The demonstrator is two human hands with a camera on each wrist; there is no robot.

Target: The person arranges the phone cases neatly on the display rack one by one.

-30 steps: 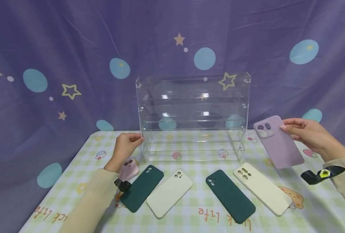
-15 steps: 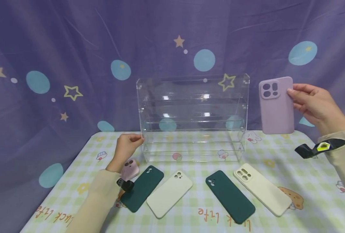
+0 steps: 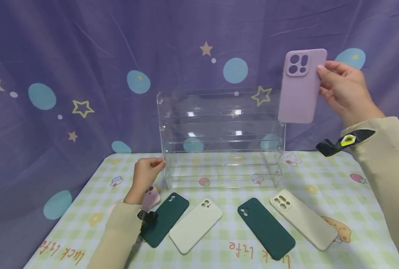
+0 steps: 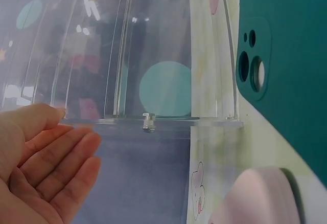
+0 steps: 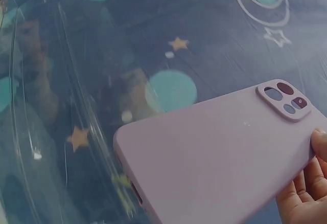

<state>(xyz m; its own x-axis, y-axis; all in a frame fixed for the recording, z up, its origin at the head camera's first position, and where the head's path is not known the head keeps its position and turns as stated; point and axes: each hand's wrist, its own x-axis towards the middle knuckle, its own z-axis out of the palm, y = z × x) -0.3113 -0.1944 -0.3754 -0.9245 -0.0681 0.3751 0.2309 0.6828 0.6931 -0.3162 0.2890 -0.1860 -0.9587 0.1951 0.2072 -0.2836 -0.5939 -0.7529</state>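
My right hand [image 3: 345, 87] pinches a lilac phone case [image 3: 301, 89] by its side edge, thumb on the back face. The case stands nearly upright in the air, camera cutouts at the top, overlapping the upper right corner of a clear acrylic tiered display stand [image 3: 219, 144]. In the right wrist view the lilac case [image 5: 204, 157] appears beside the stand's clear panels. My left hand [image 3: 146, 172] pinches the stand's left side edge between thumb and fingertips. In the left wrist view, that thumb sits right at the clear side panel [image 4: 173, 123], other fingers loosely bent below.
On the checked tablecloth [image 3: 226, 257] before the stand lie a pink phone case [image 3: 151, 198], partly behind my left wrist, two dark green cases [image 3: 167, 220] [image 3: 266, 228] and two cream cases [image 3: 196, 226] [image 3: 303, 220]. A purple patterned curtain [image 3: 186, 30] hangs behind.
My right hand has raised the lilac phone case from low beside the stand, then brought it left to the stand's upper right corner, turning it upright. The left hand has stayed at the stand's edge.
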